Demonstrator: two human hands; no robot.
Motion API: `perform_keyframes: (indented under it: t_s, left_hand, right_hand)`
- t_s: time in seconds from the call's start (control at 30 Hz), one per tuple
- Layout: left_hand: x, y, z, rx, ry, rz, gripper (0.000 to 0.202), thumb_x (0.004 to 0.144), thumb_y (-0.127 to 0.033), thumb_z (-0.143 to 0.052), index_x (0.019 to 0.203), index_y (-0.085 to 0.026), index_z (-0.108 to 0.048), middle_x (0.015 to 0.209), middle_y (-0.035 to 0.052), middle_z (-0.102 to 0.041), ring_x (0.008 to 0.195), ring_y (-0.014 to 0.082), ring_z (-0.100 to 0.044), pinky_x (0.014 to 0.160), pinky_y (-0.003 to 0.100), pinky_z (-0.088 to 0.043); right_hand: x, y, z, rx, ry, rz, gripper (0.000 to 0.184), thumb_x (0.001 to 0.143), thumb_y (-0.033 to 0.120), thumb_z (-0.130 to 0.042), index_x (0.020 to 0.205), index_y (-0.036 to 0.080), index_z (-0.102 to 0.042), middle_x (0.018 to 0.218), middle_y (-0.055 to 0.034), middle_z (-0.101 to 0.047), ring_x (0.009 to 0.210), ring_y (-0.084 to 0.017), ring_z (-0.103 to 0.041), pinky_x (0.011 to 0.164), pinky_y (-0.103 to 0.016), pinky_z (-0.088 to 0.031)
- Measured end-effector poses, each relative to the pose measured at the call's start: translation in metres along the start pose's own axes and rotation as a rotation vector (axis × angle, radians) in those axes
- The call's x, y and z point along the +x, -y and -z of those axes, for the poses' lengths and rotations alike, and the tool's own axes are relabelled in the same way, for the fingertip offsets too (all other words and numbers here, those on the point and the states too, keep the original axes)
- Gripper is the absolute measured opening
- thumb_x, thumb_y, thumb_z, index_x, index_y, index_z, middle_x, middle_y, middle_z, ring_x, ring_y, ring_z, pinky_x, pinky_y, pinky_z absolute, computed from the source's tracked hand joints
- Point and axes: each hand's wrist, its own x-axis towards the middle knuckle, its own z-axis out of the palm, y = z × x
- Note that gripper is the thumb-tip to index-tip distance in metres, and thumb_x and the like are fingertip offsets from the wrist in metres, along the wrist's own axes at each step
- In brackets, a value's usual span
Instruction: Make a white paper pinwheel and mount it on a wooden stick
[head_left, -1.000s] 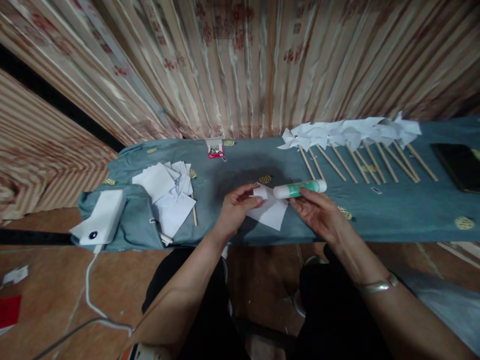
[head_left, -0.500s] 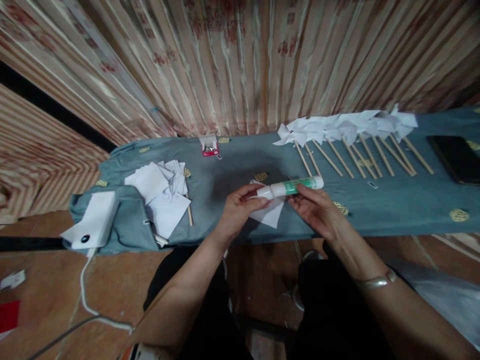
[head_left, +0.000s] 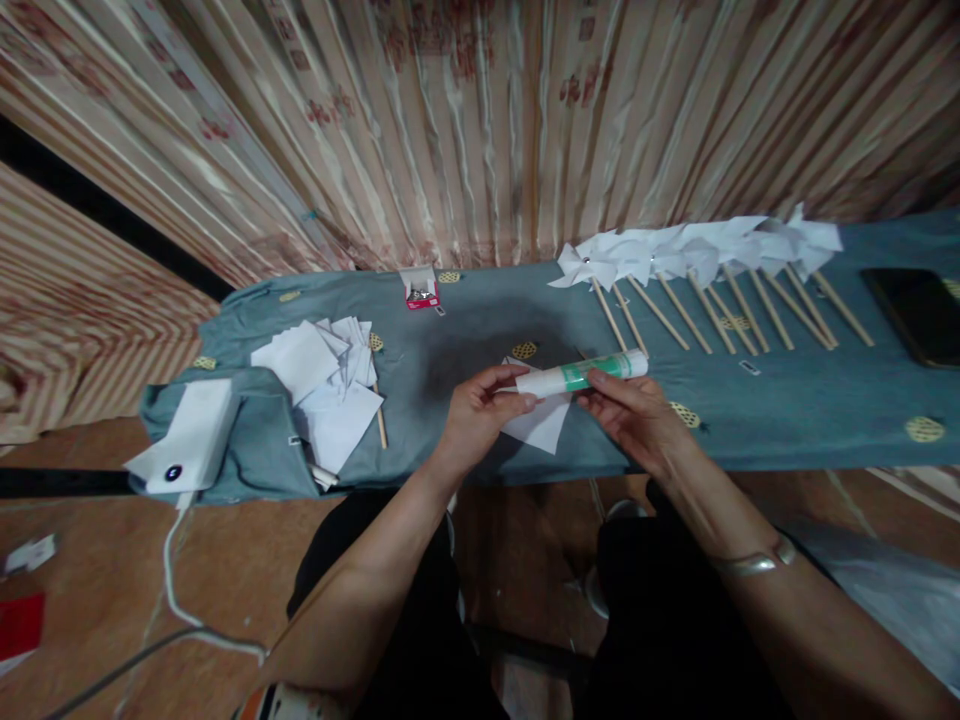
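Note:
A white glue stick with a green label [head_left: 581,374] lies level between my hands, above the cloth. My left hand [head_left: 480,410] is closed, pinching its white cap end between thumb and fingers. Around the labelled end my right hand [head_left: 630,415] is closed, thumb on top and fingers beneath. Cap and body meet with no visible gap. Below the glue stick, a white paper piece [head_left: 538,428] rests on the cloth, partly hidden by the left hand and the stick.
Paper pinwheels on wooden sticks [head_left: 697,260] line the back right, beside a dark phone [head_left: 915,315]. A small red box with metal pieces [head_left: 421,292] stands at the back. Paper sheets [head_left: 330,380] are piled left, near a white power bank [head_left: 191,440] with a cable.
The glue stick's cap and body have come together; a gap showed between them before. Its labelled body has moved slightly left into the cap. The hands keep their places otherwise.

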Motion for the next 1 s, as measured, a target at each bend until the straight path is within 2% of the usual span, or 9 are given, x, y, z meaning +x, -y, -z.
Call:
perform_keyframes:
  t_s: [0.17,0.4,0.6,0.73,1.0]
  left_hand:
    - [0.002,0.003,0.002,0.111,0.005,-0.039,0.041,0.059,-0.027,-0.083,0.097,-0.018,-0.071,0.091,0.003,-0.074,0.079,0.0163,-0.068,0.08,0.031,-0.055]
    - [-0.002,0.0,-0.003,0.234,-0.015,-0.125,0.033,0.064,-0.024,-0.078,0.095,-0.017,-0.07,0.094,0.0046,-0.074,0.083,0.0179,-0.069,0.081,0.031,-0.055]
    - [-0.005,0.001,0.0,0.328,-0.045,-0.166,0.029,0.066,-0.025,-0.077,0.093,-0.017,-0.07,0.087,0.0031,-0.072,0.078,0.0163,-0.067,0.077,0.03,-0.055]
    - [-0.007,0.003,0.006,0.37,-0.051,-0.184,0.028,0.068,-0.026,-0.076,0.094,-0.018,-0.071,0.083,0.0021,-0.072,0.075,0.0163,-0.067,0.077,0.03,-0.055]
    - [-0.01,-0.002,0.014,0.52,-0.043,-0.274,0.032,0.072,-0.029,-0.075,0.102,-0.018,-0.073,0.101,0.0072,-0.074,0.088,0.0204,-0.069,0.083,0.031,-0.054]
  right_hand:
    - [0.001,-0.004,0.0,-0.02,0.003,0.021,0.028,0.052,0.031,-0.091,0.068,0.02,-0.071,0.071,0.0027,-0.072,0.063,-0.01,-0.065,0.056,-0.019,-0.055]
    - [0.002,-0.012,-0.002,-0.033,0.018,-0.01,0.03,0.055,0.035,-0.09,0.074,0.02,-0.072,0.074,0.0011,-0.074,0.066,-0.012,-0.068,0.065,-0.022,-0.059]
    - [0.002,-0.014,-0.011,0.026,-0.002,-0.052,0.034,0.048,0.034,-0.093,0.07,0.018,-0.073,0.072,0.0013,-0.074,0.064,-0.01,-0.068,0.065,-0.016,-0.059]
    - [0.004,-0.018,-0.014,0.025,0.001,-0.077,0.034,0.046,0.033,-0.094,0.067,0.018,-0.072,0.07,0.0019,-0.074,0.063,-0.01,-0.068,0.064,-0.017,-0.06]
    - [0.001,-0.021,-0.03,-0.02,0.068,-0.053,0.03,0.05,0.033,-0.091,0.07,0.02,-0.072,0.073,0.0026,-0.075,0.067,-0.011,-0.068,0.063,-0.018,-0.058]
